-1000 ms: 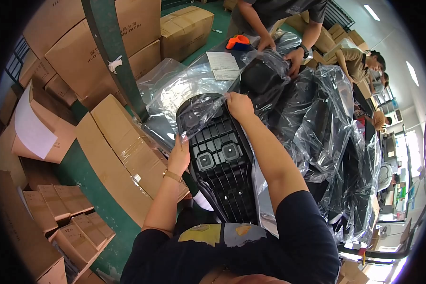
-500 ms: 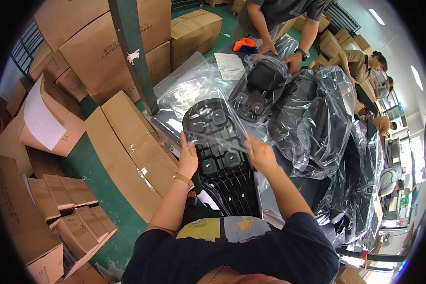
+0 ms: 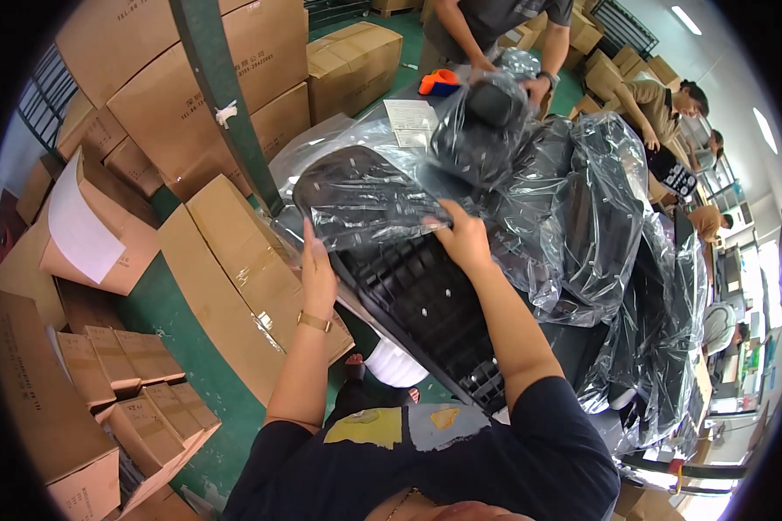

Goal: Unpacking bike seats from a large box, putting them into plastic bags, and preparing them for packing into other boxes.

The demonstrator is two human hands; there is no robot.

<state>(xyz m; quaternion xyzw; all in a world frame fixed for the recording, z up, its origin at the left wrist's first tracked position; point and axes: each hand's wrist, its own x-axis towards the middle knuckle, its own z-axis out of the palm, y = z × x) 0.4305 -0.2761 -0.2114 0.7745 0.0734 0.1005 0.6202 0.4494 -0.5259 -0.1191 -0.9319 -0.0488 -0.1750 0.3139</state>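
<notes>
Right hand [image 3: 467, 241] pinches clear plastic bag [image 3: 365, 195]; left hand [image 3: 319, 276] at its edge, closure unclear | black ribbed shell [image 3: 426, 304], frame centre, now slants lower-right | top covered, lower part bare

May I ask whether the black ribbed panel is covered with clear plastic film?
Partly: the film covers the far end; nearer, the panel is bare.

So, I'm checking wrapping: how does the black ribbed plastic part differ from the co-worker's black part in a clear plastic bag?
The ribbed part is bare at its near end; the bagged part looks fully covered. The ribbed part shows a grid, the bagged part a rounded block. Both have clear film.
</notes>
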